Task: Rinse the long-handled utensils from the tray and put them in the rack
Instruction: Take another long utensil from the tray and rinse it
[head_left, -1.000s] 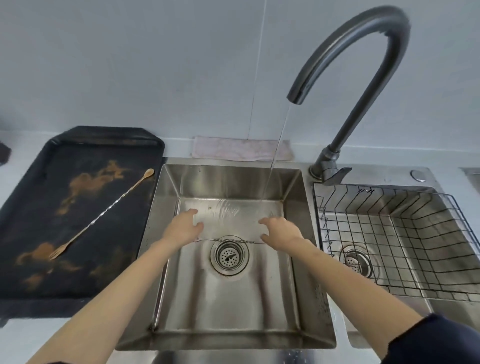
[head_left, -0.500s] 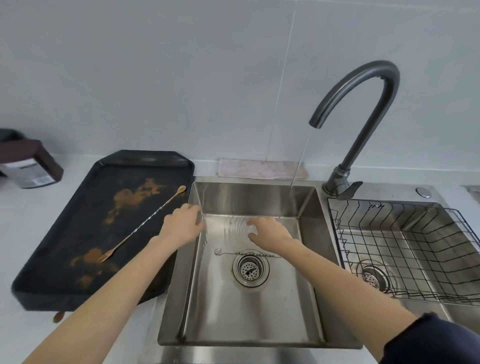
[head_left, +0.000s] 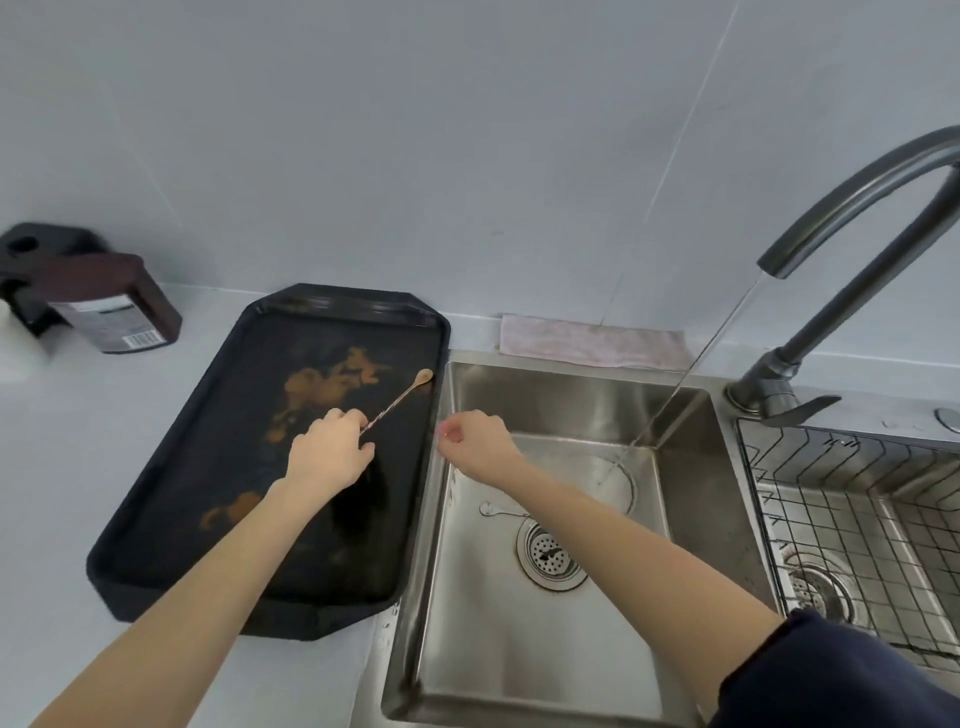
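Note:
A black tray (head_left: 171, 519) with orange stains lies left of the sink. On it lies a gold long-handled utensil (head_left: 402, 397) with a spoon end pointing to the far right. My left hand (head_left: 324, 454) covers its middle, fingers closing around the twisted handle; the fork end is hidden under my hand. My right hand (head_left: 475, 441) hovers over the sink's left edge, fingers loosely curled and holding nothing. A silver long-handled utensil (head_left: 501, 512) lies on the bottom of the sink (head_left: 691, 525) by the drain. The wire rack (head_left: 852, 499) sits in the right basin.
The dark faucet (head_left: 852, 249) runs a thin stream of water into the sink's far right corner. A pink cloth (head_left: 587, 340) lies behind the sink. A brown bottle (head_left: 109, 306) lies on its side on the counter at far left.
My left hand moved from the sink edge onto the tray and over the gold utensil. My right hand moved left off the silver utensil. The view swung to the left.

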